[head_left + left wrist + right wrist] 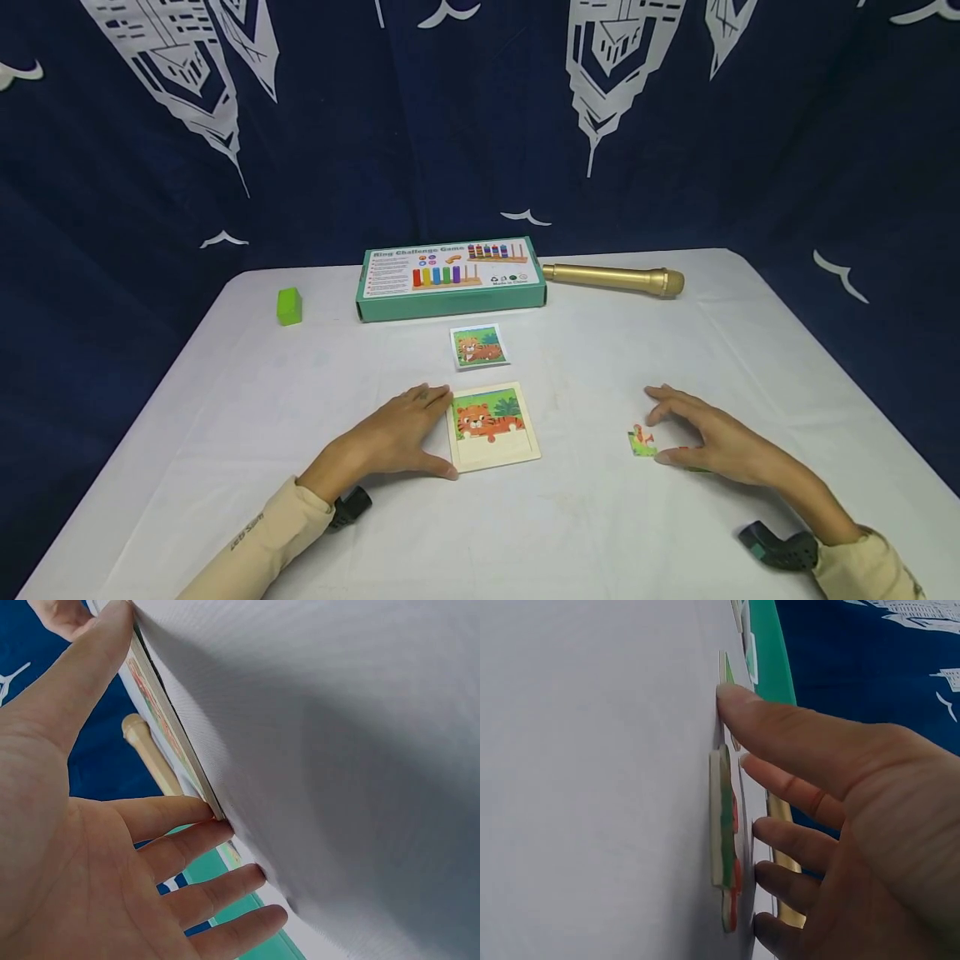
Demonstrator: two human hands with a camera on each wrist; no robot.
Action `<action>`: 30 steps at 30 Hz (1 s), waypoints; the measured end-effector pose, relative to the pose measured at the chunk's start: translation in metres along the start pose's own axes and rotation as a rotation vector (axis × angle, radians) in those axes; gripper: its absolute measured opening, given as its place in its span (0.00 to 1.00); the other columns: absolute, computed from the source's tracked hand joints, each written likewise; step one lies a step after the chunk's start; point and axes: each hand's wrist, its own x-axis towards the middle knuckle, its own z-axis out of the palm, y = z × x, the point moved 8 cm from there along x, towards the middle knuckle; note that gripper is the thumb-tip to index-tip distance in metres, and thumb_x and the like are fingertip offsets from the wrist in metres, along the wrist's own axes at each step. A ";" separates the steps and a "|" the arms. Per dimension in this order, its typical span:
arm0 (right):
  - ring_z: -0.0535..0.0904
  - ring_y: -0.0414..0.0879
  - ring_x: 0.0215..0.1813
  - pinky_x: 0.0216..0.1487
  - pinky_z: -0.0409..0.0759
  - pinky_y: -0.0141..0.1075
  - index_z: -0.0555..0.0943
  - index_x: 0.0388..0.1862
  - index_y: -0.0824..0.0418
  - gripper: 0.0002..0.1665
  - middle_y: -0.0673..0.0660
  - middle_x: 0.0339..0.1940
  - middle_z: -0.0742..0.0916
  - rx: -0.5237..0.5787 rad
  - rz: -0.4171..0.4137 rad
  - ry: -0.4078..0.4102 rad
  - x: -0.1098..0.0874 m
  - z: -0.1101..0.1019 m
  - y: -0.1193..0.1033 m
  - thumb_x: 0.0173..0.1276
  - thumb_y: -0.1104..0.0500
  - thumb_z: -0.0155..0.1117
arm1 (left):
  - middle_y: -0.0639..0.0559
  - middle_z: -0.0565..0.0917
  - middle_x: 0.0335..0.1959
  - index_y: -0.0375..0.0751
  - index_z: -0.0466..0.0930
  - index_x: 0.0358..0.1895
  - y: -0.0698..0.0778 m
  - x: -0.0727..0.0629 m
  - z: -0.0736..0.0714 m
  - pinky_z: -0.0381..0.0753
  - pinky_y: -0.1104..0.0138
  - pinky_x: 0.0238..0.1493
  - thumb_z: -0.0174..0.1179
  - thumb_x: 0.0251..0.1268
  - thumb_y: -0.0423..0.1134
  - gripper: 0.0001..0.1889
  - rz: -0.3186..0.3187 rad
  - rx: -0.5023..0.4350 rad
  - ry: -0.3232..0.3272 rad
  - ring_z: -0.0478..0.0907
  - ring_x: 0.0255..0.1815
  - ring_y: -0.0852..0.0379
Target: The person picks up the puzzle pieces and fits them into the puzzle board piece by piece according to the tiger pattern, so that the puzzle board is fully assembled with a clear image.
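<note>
A wooden puzzle board (495,457) with a tiger picture in its upper part lies in front of me; its lower strip is bare wood. My left hand (408,429) spans the board's left side, thumb at the near corner and index fingertip at the far corner, fingers fairly straight. Off to the right, my right hand (720,442) hovers low over the table, fingers spread. Its thumb tip is right beside a small green and orange puzzle piece (642,442). Another puzzle piece (721,817) lies under the palm, mostly hidden in the head view.
Beyond the board lies a small tiger picture card (480,347). Farther back are a green Ring Challenge Game box (452,281), a gold microphone (615,278) and a lime green block (288,307). A dark blue patterned curtain (450,125) hangs behind the white table (570,533).
</note>
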 end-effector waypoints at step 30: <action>0.71 0.26 0.59 0.55 0.62 0.14 0.79 0.44 0.52 0.16 0.52 0.48 0.87 0.072 -0.019 0.149 0.003 -0.010 -0.004 0.57 0.61 0.73 | 0.46 0.59 0.75 0.36 0.58 0.73 -0.001 -0.001 0.001 0.56 0.49 0.71 0.68 0.44 0.67 0.56 0.002 0.001 -0.003 0.51 0.75 0.40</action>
